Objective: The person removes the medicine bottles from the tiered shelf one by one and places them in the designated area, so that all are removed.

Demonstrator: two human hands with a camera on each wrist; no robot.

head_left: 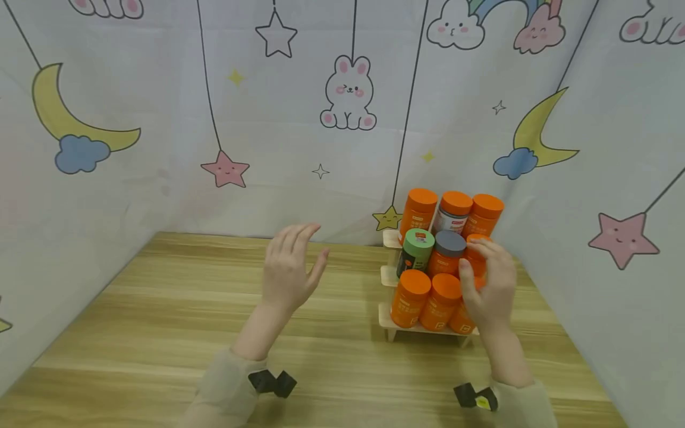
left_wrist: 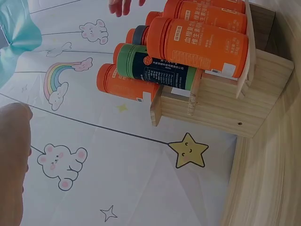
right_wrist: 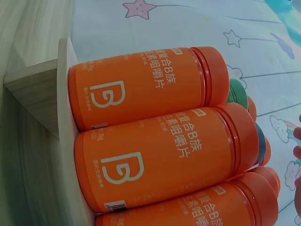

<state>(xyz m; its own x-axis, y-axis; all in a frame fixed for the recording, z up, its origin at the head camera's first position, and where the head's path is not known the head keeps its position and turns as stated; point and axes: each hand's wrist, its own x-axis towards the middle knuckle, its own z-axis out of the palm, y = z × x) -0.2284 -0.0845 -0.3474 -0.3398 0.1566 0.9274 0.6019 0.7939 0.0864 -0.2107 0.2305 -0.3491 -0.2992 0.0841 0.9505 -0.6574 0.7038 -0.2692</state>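
A small three-tier wooden rack (head_left: 390, 315) holds several screw-top supplement bottles. On the bottom tier, the orange bottles (head_left: 410, 299) have orange lids. The middle tier bears a green-lidded dark bottle (head_left: 414, 254), a grey-lidded orange bottle (head_left: 447, 252) and an orange-lidded bottle (head_left: 475, 261). In the head view my right hand (head_left: 491, 285) overlaps the rack's right side, thumb and fingers apart, nothing between them. Its fingertips (left_wrist: 123, 5) appear beyond the bottles in the left wrist view. My left hand (head_left: 289, 267) is raised left of the rack, holding nothing, fingers loosely bent.
The rack stands on a wood-grain table (head_left: 214, 309), toward its back right. Behind and beside it hangs a white cloth (head_left: 299, 196) printed with stars, moons and rabbits. On the top tier stand more orange-lidded bottles (head_left: 420, 208).
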